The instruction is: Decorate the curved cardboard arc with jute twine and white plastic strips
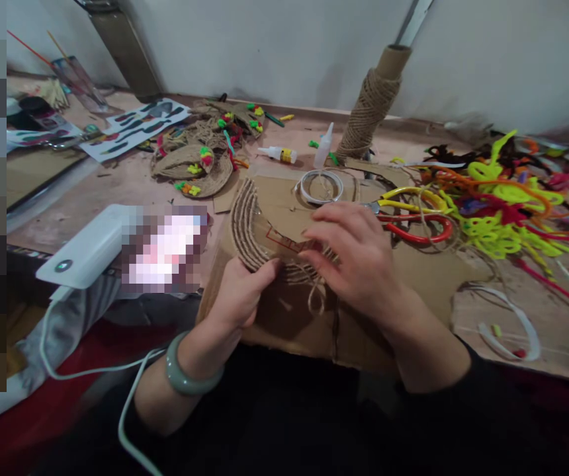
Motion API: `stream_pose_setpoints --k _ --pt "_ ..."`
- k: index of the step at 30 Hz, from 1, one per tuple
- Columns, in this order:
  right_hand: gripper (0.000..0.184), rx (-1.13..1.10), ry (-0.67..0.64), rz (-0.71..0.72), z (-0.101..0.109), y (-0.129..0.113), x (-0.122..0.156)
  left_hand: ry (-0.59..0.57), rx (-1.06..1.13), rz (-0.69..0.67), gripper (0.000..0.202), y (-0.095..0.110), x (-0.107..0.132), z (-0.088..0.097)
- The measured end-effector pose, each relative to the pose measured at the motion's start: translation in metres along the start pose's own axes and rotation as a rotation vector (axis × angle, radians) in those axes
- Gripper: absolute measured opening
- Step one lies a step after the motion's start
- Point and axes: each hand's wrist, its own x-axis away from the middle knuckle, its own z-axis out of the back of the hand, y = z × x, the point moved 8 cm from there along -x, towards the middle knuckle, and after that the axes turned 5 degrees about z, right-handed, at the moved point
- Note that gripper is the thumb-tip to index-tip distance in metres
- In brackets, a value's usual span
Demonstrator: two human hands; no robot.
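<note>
Now | left hand (241, 291): closed on twine-covered crescent (243, 225) | right hand (356, 258): half-curled against it, grip unclear

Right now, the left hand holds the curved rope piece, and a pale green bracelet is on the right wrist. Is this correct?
Not quite: the pale green bracelet is on the left wrist, not the right, as the head view shows. The left hand does hold the curved rope piece.
</note>
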Motion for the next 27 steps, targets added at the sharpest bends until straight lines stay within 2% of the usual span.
stream_pose_setpoints --k 3,6,8,10,14,18,23,25,27 --pt "0.026 -0.189 0.083 -0.262 0.000 0.031 0.006 -0.031 0.066 -0.002 0.030 0.003 -0.001 -0.003" --pt "0.041 -0.473 -0.029 -0.533 -0.024 0.055 0.017 -0.025 0.111 0.019 0.029 0.004 -0.001 -0.004" --pt "0.037 -0.625 -0.114 -0.622 -0.040 0.059 0.022 -0.033 0.134 0.021 0.033 0.005 -0.001 -0.005" --pt "0.028 -0.713 -0.118 -0.662 -0.046 0.057 0.023 -0.046 0.158 0.013 0.035 0.006 0.000 -0.007" --pt "0.026 -0.730 -0.043 -0.664 -0.044 0.051 0.020 -0.121 0.185 0.017 0.030 0.006 0.001 -0.013" --pt "0.031 -0.713 -0.059 -0.563 -0.046 0.043 0.016 -0.129 0.187 -0.006 0.029 0.009 0.002 -0.015" --pt "0.059 -0.711 -0.018 -0.494 -0.050 0.045 0.022 0.001 0.267 -0.042 0.030 0.010 0.001 -0.005" --pt "0.068 -0.740 -0.091 -0.473 -0.056 0.039 0.023 0.088 0.287 -0.030 0.030 0.008 0.001 0.003" --pt "0.076 -0.793 -0.234 -0.412 -0.062 0.024 0.021 0.152 0.287 -0.021 0.029 0.006 0.000 0.010"
